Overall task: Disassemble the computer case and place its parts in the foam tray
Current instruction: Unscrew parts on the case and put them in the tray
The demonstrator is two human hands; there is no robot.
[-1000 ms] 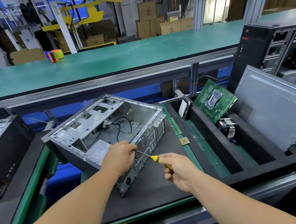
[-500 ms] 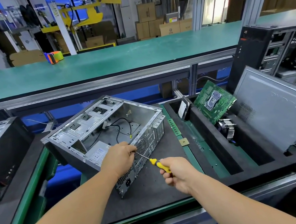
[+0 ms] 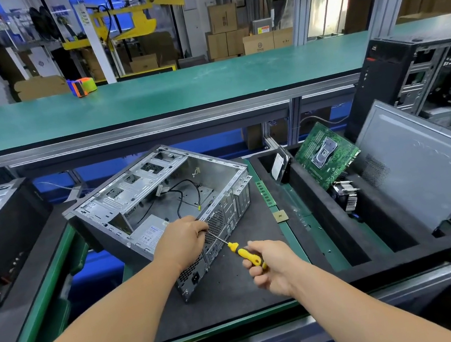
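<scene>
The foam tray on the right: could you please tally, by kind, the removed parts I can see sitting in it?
Foam tray holds, as far as visible:
Green motherboard: 1
Hard drive: 1
Heatsink cooler: 1
Grey side panel: 1
Total: 4

Black foam mat point(image 3: 238, 296) on bench, bearing computer case point(image 3: 163, 198), foam tray point(image 3: 325, 231)

Computer case point(image 3: 162, 186) bare dull metal; foam tray point(image 3: 331, 231) matt black.
</scene>
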